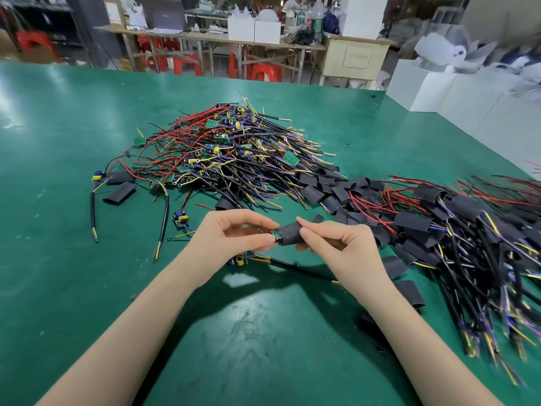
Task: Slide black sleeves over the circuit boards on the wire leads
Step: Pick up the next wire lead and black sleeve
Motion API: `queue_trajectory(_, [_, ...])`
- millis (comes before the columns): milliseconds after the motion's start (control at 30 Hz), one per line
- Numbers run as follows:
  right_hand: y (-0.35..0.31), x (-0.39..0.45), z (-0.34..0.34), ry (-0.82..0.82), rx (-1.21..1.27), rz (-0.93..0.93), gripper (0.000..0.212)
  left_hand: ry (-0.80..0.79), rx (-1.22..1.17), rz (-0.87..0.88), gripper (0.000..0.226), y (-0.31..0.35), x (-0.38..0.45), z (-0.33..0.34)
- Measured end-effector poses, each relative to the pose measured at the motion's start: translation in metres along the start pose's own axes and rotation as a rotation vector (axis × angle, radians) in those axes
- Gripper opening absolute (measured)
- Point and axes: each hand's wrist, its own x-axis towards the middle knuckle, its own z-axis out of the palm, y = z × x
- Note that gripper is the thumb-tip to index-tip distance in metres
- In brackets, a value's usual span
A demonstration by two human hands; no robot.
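While left hand (234, 232) pinches circuit board (275, 235), right hand (330, 238) grips black sleeve (291, 234).
Board mostly hidden inside sleeve; green table (87, 127), blurry workshop behind.

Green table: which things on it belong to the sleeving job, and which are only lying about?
Job:
- black sleeve, pinched by right hand
- circuit board, held by left hand
- pile of bare boards
- loose sleeves
- sleeved pile

Lying about:
- red stools
- white boxes
- bottles
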Motion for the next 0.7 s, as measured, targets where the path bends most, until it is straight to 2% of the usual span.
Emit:
queue_trajectory(267, [0.002, -0.001, 0.001, 0.001, -0.038, -0.014, 0.019, -0.004, 0.001, 0.014, 0.023, -0.001, -0.001, 0.004])
queue_trajectory(533, [-0.001, 0.0, -0.001, -0.013, 0.11, 0.146, 0.024, 0.006, 0.032, 0.038, 0.023, -0.004, 0.0, 0.007])
queue_trajectory(633, [-0.003, 0.002, -0.008, -0.117, 0.002, 0.138, 0.045, -0.03, 0.098, 0.051, 0.028, -0.003, 0.002, 0.004])
queue_trajectory(700, [-0.003, 0.002, -0.009, -0.168, -0.132, 0.07, 0.046, -0.049, 0.142, 0.061, 0.027, -0.003, 0.001, 0.004])
